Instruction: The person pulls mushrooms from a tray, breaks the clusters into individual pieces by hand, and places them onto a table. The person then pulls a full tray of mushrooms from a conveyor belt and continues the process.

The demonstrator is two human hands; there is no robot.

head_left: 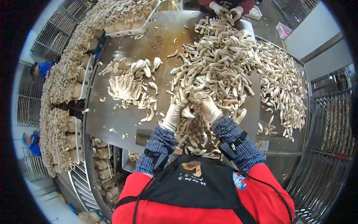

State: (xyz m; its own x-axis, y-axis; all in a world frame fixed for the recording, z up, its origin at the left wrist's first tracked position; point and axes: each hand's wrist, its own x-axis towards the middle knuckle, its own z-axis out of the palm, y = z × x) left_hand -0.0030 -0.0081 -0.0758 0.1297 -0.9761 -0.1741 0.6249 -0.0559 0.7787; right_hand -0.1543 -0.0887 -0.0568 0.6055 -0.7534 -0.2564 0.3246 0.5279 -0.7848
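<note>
Both my hands wear white gloves and meet over the metal table (123, 44), just below the large mushroom pile. My left hand (175, 114) is closed round a pale mushroom (187, 112) whose tip points down and right. My right hand (209, 108) has its fingers wrapped round mushrooms with round brown-grey caps (200, 96). Loose long mushrooms (220, 63) lie heaped beyond my hands, and more (194, 130) lie under my wrists. Left of my hands sits a clump of joined mushrooms (125, 87) with broken pieces around it.
White crates (130, 31) full of mushroom clusters line the left side. Another pile of mushrooms (283, 82) covers the right table section. Across the table, a person's gloved hands (225, 13) hold mushrooms. Two people in blue (44, 69) are at far left. Metal racks (332, 127) stand right.
</note>
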